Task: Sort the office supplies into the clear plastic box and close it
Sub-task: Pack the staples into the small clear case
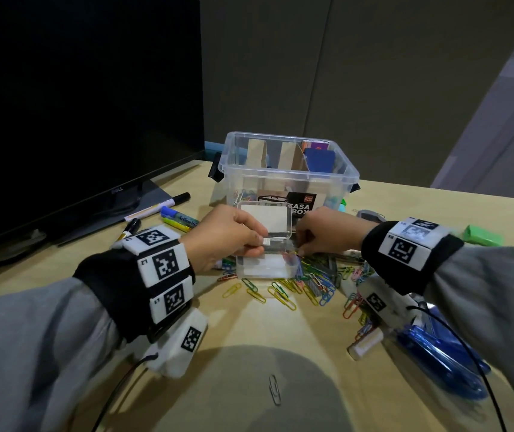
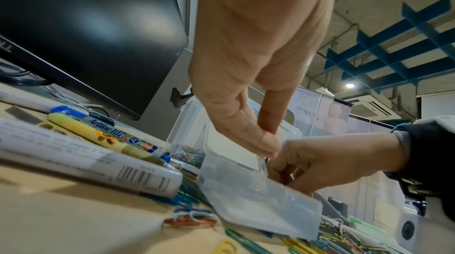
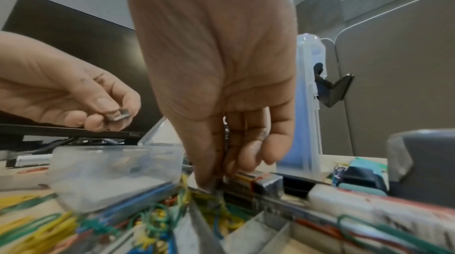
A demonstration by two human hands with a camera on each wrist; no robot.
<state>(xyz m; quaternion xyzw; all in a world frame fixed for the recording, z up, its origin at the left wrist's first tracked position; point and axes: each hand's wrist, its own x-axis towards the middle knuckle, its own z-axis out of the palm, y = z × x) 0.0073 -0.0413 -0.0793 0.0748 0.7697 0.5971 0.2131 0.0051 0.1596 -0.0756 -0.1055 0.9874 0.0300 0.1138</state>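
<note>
Head view, box: the large clear plastic box (image 1: 290, 176) stands open on the tan desk (image 1: 280, 353), far from the person, with cardboard dividers and a blue card inside.
Head view, case: a small clear hinged case (image 1: 266, 244) sits nearer, in front of the box, its lid raised.
Head view, left hand: the left hand (image 1: 227, 235) pinches a short silver strip of staples (image 1: 265, 241) between thumb and fingers, above the case.
Head view, right hand: the right hand (image 1: 327, 232) reaches down, fingertips together, at the case's right edge, into the scattered coloured paper clips (image 1: 305, 285).
Head view, surroundings: a black monitor (image 1: 78, 104) on the left, marker pens (image 1: 168, 210) beside it, blue pens (image 1: 436, 353) near right, a green eraser (image 1: 483, 235) far right.
Left wrist view: the left hand (image 2: 246, 63) has its fingers pressed together over the small case (image 2: 258, 196); the right hand (image 2: 332, 161) is curled just beside it. A white marker with a barcode (image 2: 86, 161) lies left.
Right wrist view: the right hand (image 3: 221, 83) pinches down among paper clips (image 3: 147, 223); what it holds I cannot tell. The left hand (image 3: 74, 98) holds the staples (image 3: 118, 115).
</note>
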